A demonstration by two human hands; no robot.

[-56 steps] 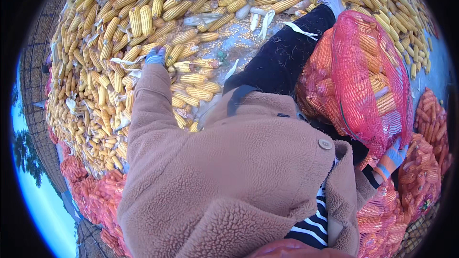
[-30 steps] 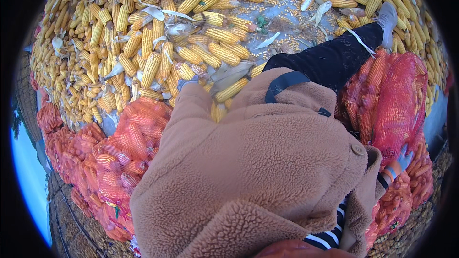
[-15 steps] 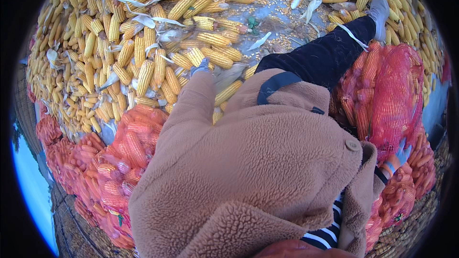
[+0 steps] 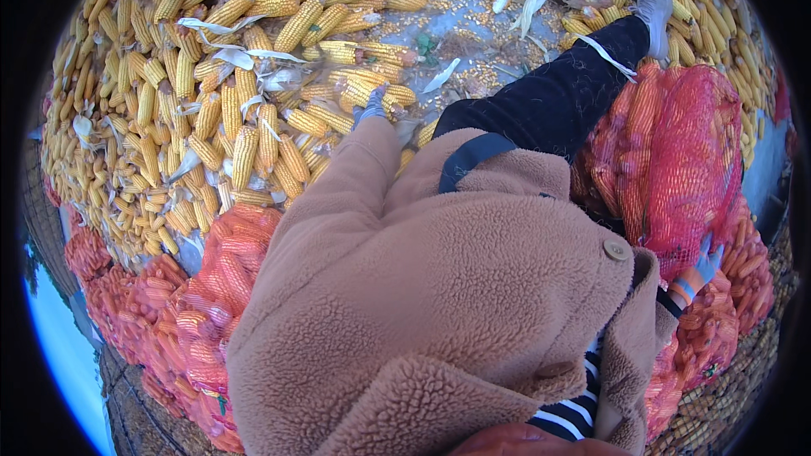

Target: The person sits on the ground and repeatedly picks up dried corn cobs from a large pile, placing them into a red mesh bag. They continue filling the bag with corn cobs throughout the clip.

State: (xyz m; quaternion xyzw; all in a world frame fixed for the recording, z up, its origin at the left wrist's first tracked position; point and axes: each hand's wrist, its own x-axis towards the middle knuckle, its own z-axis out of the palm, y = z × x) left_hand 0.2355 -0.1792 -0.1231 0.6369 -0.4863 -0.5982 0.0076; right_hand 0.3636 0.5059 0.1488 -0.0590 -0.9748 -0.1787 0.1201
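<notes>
While bent over in a brown fleece coat (image 4: 422,287), resting the right hand (image 4: 699,270), near right, at the near end of a red mesh sack (image 4: 688,152) full of corn; seemingly spread, though hard to say whether pinching the mesh. Flanked near left and near right by more filled sacks (image 4: 224,266). Farther left, holding the left hand (image 4: 369,108) out at a yellow cob (image 4: 359,89) on the loose heap (image 4: 152,135); impossible to tell if closed around it or merely touching. Liable, perhaps, to let the sack tip or sag by leaning too far left and slackening on the right. Liable, too, to drop the cob if only brushing it. Farther right, extending a dark-trousered leg (image 4: 549,97) beside the sack to a pale shoe (image 4: 653,17) among far cobs; possibly easy to skid when shifting weight, given loose kernels (image 4: 477,78) and dry husks (image 4: 443,75) scattered nearby
</notes>
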